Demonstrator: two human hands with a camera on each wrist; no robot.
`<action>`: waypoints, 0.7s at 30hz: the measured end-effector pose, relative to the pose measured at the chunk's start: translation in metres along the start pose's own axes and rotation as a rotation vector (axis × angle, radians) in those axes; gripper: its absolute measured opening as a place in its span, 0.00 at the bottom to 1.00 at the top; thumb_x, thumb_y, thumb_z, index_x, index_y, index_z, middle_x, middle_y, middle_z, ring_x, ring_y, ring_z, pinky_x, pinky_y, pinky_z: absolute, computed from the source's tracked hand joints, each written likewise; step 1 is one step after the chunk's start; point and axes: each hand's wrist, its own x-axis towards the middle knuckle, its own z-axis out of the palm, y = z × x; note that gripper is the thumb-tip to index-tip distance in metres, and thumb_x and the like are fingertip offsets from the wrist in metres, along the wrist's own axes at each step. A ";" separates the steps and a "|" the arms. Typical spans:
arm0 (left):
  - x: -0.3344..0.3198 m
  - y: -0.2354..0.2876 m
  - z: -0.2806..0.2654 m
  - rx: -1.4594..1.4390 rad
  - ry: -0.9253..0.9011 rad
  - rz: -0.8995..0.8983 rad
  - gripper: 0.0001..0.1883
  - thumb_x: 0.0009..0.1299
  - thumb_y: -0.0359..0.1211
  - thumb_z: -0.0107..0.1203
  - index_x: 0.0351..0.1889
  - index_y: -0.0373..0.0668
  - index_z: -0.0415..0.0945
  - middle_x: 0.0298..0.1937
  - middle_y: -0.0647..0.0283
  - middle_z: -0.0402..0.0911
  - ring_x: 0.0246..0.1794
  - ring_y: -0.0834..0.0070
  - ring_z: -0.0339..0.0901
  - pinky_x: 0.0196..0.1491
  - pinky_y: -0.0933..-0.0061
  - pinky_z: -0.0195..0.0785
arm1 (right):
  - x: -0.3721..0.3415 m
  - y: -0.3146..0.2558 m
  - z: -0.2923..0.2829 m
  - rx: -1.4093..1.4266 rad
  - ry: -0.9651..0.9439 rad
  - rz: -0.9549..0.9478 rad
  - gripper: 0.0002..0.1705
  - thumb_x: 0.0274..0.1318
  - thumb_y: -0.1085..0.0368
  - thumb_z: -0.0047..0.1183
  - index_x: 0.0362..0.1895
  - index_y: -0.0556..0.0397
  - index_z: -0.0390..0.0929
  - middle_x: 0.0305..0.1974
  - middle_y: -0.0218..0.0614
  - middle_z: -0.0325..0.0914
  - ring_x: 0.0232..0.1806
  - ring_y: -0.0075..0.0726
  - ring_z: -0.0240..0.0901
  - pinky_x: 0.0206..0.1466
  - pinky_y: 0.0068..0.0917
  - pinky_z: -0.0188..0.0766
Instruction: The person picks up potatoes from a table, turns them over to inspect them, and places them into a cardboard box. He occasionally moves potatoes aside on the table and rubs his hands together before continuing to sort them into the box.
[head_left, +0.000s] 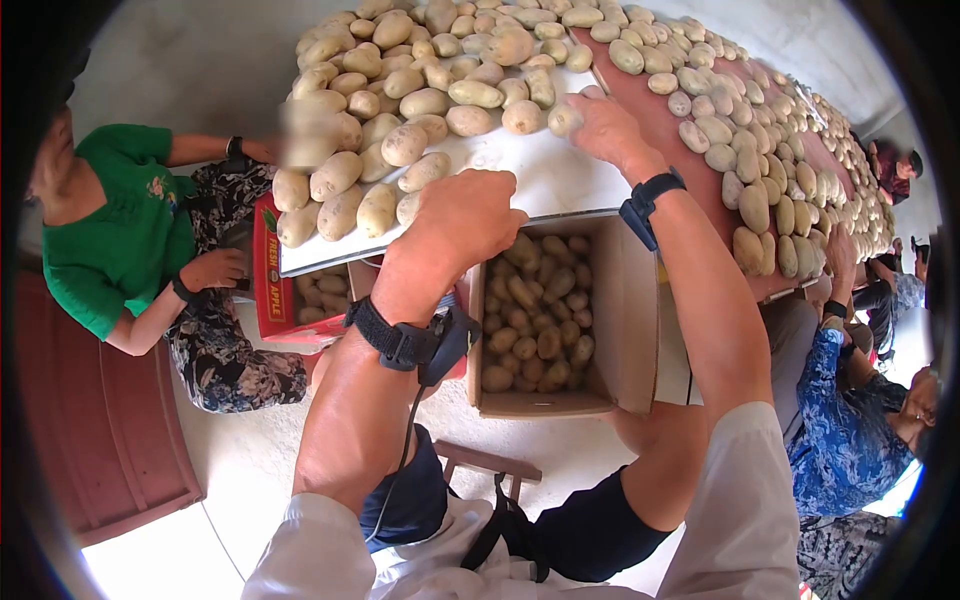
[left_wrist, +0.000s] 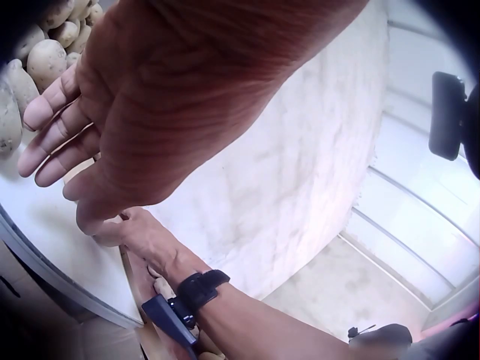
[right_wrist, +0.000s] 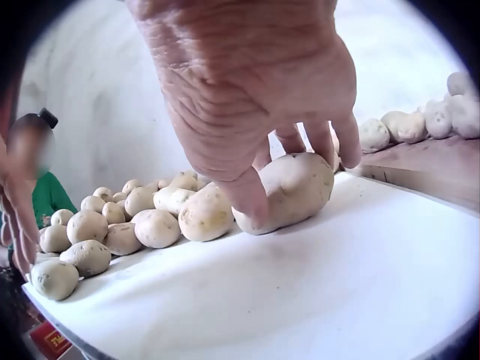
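My right hand [head_left: 607,130] grips a potato [right_wrist: 294,192] on the white tabletop [right_wrist: 300,292], the thumb on its near side and the fingers reaching round the far side. In the right wrist view the potato's lower edge is right at the board. My left hand [head_left: 468,218] hovers over the front edge of the tabletop and holds nothing. Its fingers [left_wrist: 60,142] are loosely extended in the left wrist view, near several potatoes [left_wrist: 46,64]. A spread of pale potatoes [head_left: 425,102] covers the back and left of the white tabletop.
Below the front edge stands an open cardboard box [head_left: 625,330] holding potatoes. A red box [head_left: 285,280] with more potatoes is at left, beside a person in a green shirt [head_left: 125,220]. Rows of potatoes lie on a reddish table [head_left: 650,120] at right, where other people sit.
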 end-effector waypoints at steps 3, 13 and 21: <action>0.000 -0.002 0.001 -0.009 -0.004 -0.006 0.20 0.72 0.43 0.59 0.56 0.43 0.82 0.48 0.51 0.87 0.53 0.51 0.82 0.55 0.51 0.74 | 0.000 -0.007 -0.006 -0.064 -0.045 0.004 0.34 0.55 0.53 0.64 0.67 0.43 0.75 0.60 0.40 0.77 0.62 0.50 0.75 0.64 0.42 0.72; 0.001 -0.004 0.001 -0.006 -0.008 0.026 0.21 0.71 0.43 0.59 0.56 0.41 0.82 0.48 0.51 0.87 0.53 0.52 0.83 0.55 0.52 0.75 | -0.081 -0.030 -0.026 0.039 -0.133 0.008 0.30 0.51 0.50 0.67 0.54 0.54 0.80 0.53 0.43 0.83 0.58 0.53 0.78 0.59 0.46 0.74; 0.003 -0.008 0.006 0.005 0.048 0.093 0.23 0.71 0.45 0.58 0.56 0.40 0.82 0.50 0.51 0.87 0.55 0.52 0.82 0.57 0.54 0.74 | -0.144 -0.040 -0.036 0.136 -0.218 0.078 0.32 0.47 0.45 0.67 0.49 0.57 0.82 0.47 0.49 0.85 0.50 0.58 0.81 0.54 0.46 0.76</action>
